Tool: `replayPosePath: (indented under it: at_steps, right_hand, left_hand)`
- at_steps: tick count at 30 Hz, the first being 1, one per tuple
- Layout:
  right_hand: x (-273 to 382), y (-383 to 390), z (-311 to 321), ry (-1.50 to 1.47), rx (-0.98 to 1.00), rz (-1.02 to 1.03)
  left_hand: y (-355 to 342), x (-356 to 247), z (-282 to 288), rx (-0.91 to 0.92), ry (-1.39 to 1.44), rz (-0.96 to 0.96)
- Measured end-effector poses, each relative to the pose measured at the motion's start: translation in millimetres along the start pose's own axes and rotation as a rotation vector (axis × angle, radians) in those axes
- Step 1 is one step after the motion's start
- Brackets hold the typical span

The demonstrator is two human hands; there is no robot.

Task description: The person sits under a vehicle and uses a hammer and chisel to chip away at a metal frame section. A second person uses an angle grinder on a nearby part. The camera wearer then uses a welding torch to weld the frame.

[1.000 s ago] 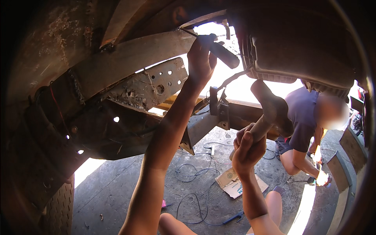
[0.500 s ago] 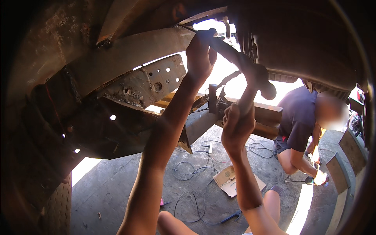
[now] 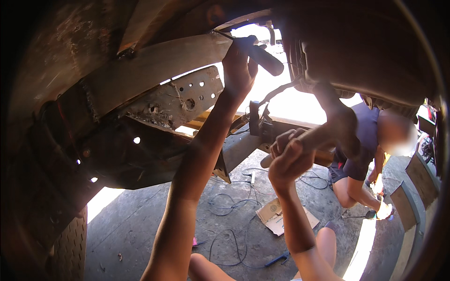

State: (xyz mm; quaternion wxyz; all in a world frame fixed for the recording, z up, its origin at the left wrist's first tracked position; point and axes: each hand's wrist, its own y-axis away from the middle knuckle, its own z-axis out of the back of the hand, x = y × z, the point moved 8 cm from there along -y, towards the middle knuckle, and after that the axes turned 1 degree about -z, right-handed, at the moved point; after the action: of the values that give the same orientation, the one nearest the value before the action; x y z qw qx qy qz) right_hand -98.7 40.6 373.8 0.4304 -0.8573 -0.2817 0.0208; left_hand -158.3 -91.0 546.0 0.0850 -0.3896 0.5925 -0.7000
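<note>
Raised high, my left hand (image 3: 240, 65) is closed round the thick rounded handle of a screwdriver (image 3: 268, 61). Its thin dark shaft points up and left to the edge of a curved metal beam (image 3: 164, 58); whether the tip touches cannot be seen clearly. My right hand (image 3: 291, 159), lower and to the right, grips the handle of a hammer (image 3: 344, 122). The hammer's head is tilted and apart from the screwdriver's handle end. Shadow hides detail on both tools.
A perforated metal bracket (image 3: 190, 96) and a grey crossbeam (image 3: 239, 147) lie behind my arms. At right a person (image 3: 356, 154) crouches near curved metal pieces (image 3: 404, 206). Black cables (image 3: 234, 203) and flattened cardboard (image 3: 272, 215) lie on the floor. A dark bulky part (image 3: 365, 51) hangs overhead.
The hammer has swung right and down, away from the screwdriver's handle end, and its handle has tipped over toward level. My left hand stays almost where it was.
</note>
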Motion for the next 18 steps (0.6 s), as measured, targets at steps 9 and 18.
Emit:
replayPosePath:
  at_steps: [9, 18]
  right_hand:
    - [-4.6, 17.6, 7.3, 0.085, -0.034, -0.051]
    - [4.4, 17.9, 14.8, 0.127, -0.038, -0.085]
  left_hand:
    - [2.3, -10.5, -2.2, 0.064, 0.047, 0.047]
    - [0.6, -5.8, 0.3, 0.012, 0.050, 0.020]
